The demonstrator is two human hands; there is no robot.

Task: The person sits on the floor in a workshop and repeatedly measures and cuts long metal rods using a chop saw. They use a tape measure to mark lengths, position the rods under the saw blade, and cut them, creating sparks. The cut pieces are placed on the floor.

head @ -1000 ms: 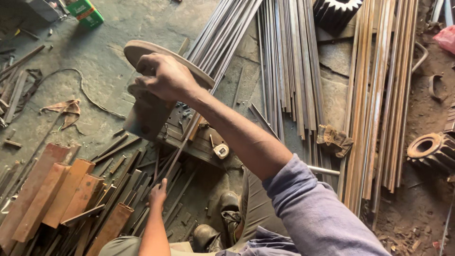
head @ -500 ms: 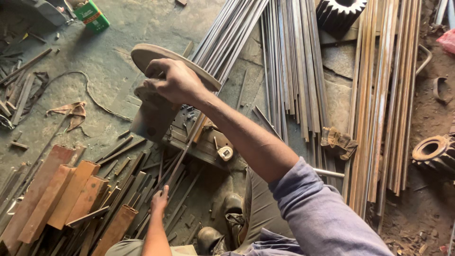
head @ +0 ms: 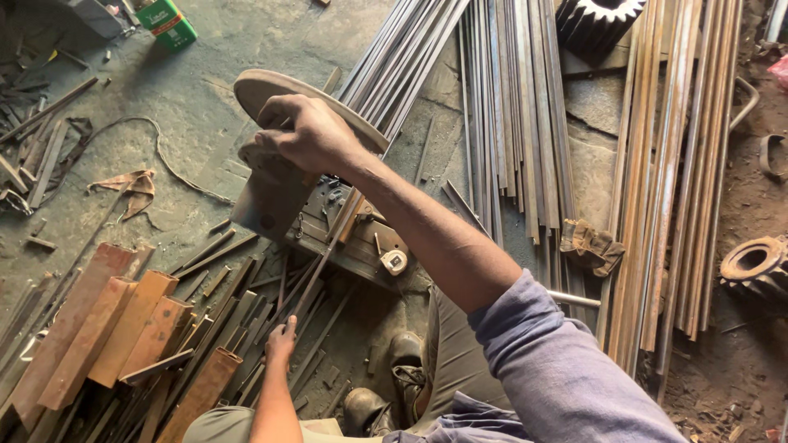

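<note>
Here, the right hand (head: 308, 131) clenches a cut-off saw (head: 283, 176) under its flat round disc (head: 271, 86); the left hand (head: 281, 338) pinches a thin steel rod (head: 324, 262) running into it; rusty bars (head: 123, 336) crowd the left, long rods (head: 509, 107) the right.

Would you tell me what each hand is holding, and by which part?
The right hand grips the cutting machine at its top, by the disc. The left hand holds a thin metal rod at its near end.
</note>
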